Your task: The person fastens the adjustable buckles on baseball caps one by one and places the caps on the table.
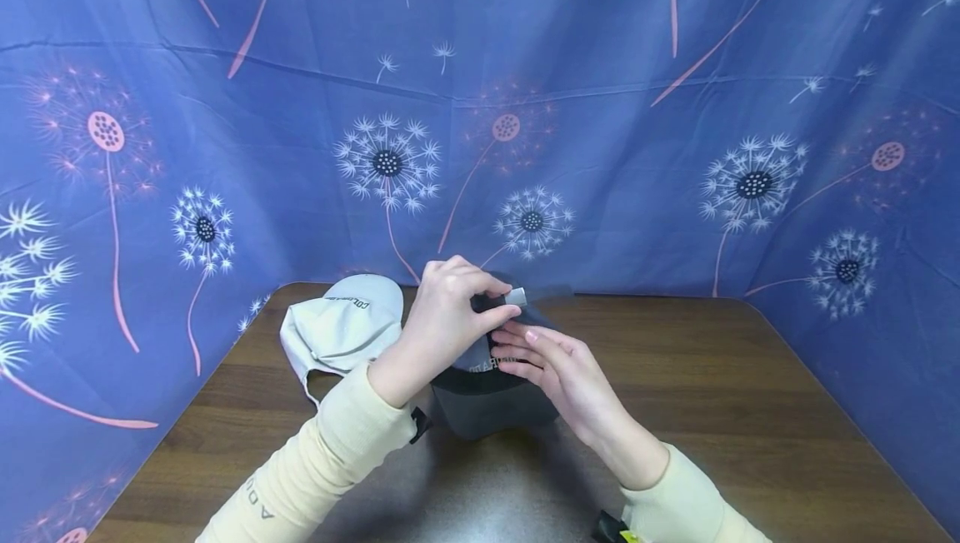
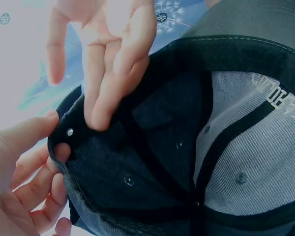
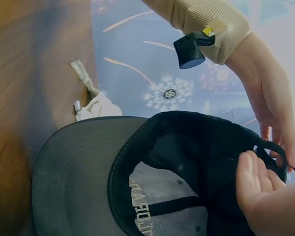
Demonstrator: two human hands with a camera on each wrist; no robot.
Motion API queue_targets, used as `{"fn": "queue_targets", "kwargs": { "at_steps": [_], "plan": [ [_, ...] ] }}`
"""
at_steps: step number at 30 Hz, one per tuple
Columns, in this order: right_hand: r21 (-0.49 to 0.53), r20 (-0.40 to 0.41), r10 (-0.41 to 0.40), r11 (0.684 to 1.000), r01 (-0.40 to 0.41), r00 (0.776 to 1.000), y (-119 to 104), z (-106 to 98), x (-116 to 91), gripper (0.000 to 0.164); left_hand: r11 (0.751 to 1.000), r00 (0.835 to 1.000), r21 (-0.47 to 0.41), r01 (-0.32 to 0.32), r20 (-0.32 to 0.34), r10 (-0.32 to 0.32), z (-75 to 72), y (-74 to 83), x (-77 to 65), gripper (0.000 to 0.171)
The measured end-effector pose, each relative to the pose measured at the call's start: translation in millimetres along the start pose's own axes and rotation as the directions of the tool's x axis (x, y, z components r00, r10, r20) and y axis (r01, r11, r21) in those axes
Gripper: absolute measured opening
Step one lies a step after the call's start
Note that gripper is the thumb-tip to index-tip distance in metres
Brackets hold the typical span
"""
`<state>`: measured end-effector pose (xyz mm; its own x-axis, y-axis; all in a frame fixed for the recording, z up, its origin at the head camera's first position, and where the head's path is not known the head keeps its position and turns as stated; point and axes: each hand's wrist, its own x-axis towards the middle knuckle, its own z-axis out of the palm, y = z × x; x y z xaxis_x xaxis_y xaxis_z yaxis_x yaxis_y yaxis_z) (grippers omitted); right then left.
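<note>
A dark cap [image 1: 495, 411] is held up above the table, its inside facing me and its brim low toward me. My left hand [image 1: 448, 310] pinches the back strap between thumb and finger, beside a silvery buckle [image 1: 517, 299]. In the left wrist view, the thumb of that left hand [image 2: 19, 172] lies outside the band, with a fingertip inside. My right hand [image 1: 562, 368] has its fingers fairly straight, their tips against the inside of the cap near the strap. The right wrist view shows the dark cap's brim [image 3: 78, 172] and pale lettering inside.
A white cap [image 1: 348, 326] with dark lettering lies on the wooden table [image 1: 675, 376], left of the dark cap. Behind the table hangs a blue cloth [image 1: 615, 160] with dandelion prints. A small black device [image 3: 191, 49] sits on the left wrist.
</note>
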<state>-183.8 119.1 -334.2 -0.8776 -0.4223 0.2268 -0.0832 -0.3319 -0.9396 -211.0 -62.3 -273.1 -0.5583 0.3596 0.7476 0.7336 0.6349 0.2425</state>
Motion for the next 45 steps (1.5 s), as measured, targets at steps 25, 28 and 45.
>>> {"fn": "queue_targets", "kwargs": {
  "at_steps": [25,28,45],
  "plan": [
    [0.372,-0.186,0.088,0.928,-0.013,0.979,-12.6,17.5,20.7,0.024,0.992,0.992,0.125,0.017,-0.123,-0.001,6.8,17.3,-5.1,0.015],
    [0.358,-0.195,0.098,0.933,-0.023,0.976,-15.2,17.5,22.0,0.025,0.988,0.988,0.157,-0.011,-0.148,0.035,8.5,20.6,-6.3,0.012],
    [0.33,-0.307,0.112,0.944,-0.005,0.945,-20.3,18.9,21.7,0.027,0.979,0.977,0.188,-0.078,-0.183,0.113,11.7,22.0,-12.2,0.018]
  ]
}}
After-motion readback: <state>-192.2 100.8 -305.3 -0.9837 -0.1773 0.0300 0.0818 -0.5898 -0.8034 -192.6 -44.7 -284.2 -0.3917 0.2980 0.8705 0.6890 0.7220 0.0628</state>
